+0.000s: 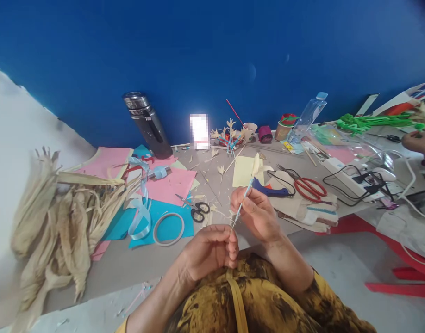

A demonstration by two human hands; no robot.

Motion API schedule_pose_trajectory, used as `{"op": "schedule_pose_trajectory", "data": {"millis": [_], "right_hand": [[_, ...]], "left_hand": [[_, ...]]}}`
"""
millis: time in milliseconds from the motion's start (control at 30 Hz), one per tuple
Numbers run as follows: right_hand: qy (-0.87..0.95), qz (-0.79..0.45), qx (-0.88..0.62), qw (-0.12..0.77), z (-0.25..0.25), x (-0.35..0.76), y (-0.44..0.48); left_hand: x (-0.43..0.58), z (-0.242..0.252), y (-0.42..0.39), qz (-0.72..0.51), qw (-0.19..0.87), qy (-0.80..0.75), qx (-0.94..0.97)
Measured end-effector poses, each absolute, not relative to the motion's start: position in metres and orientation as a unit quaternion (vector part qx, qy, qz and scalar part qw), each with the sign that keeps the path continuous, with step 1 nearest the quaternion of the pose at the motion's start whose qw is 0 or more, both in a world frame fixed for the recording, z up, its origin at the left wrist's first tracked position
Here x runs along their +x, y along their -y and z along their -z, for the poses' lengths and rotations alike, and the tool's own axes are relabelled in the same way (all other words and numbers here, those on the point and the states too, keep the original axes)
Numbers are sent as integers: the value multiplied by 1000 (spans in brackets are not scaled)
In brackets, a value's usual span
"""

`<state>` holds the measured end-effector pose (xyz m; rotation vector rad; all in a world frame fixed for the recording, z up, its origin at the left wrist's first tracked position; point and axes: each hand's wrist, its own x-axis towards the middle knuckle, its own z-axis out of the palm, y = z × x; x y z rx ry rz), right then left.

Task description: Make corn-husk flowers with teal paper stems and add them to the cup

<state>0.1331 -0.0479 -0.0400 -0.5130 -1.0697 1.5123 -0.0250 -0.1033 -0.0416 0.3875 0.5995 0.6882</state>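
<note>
We have a thin stem wrapped in light blue [248, 188], with a pale husk tip, slanting just right of the frame's centre above the near edge of the table [129, 270]. Our right hand [257, 213] has thumb and fingers clamped on its wrapped length, while our left hand [212, 247] pinches its lower end, fingertips together. Just beyond the right hand lies a blue-handled tool [273, 188], and behind the stem's tip a pale yellow sheet [242, 172] is partly hidden. To the right of centre, red-handled scissors [311, 188] rest on a pale cloth item [303, 210], crowding that side. Left of our hands lie black-handled scissors [199, 212] and a roll of tape [168, 230], which sits on a blue sheet [139, 240]; pink paper [171, 185] and a curled blue ribbon [141, 219] spread past them. Dried husks [68, 226] heap up at the left of the frame. Along the blue wall stand a dark flask [150, 129], a cluster of husk flowers [229, 136], a paper cup [249, 132] and a leaning clear bottle [308, 118]. A white power strip [349, 179] with tangled black cables fills the right, and another person's hand [417, 142] shows at the right edge, near a bright green bundle [372, 122].
</note>
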Motion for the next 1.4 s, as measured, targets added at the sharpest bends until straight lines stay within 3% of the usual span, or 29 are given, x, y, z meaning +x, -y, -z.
{"op": "schedule_pose_trajectory", "data": {"millis": [133, 233, 567, 800, 1100, 1400], "right_hand": [[412, -648, -239, 594, 34, 144, 45], [420, -638, -258, 591, 30, 146, 48], [483, -606, -313, 549, 36, 133, 59], [477, -619, -329, 529, 52, 133, 61], [427, -649, -341, 529, 62, 128, 58], [454, -654, -310, 520, 67, 124, 62]], "left_hand": [[-44, 53, 109, -439, 667, -506, 326], [-57, 48, 107, -540, 535, -561, 328], [-33, 18, 98, -516, 559, -488, 428], [-21, 39, 101, -496, 685, -408, 344], [-26, 50, 105, -455, 692, -424, 366], [-17, 59, 105, -516, 732, -374, 240]]}}
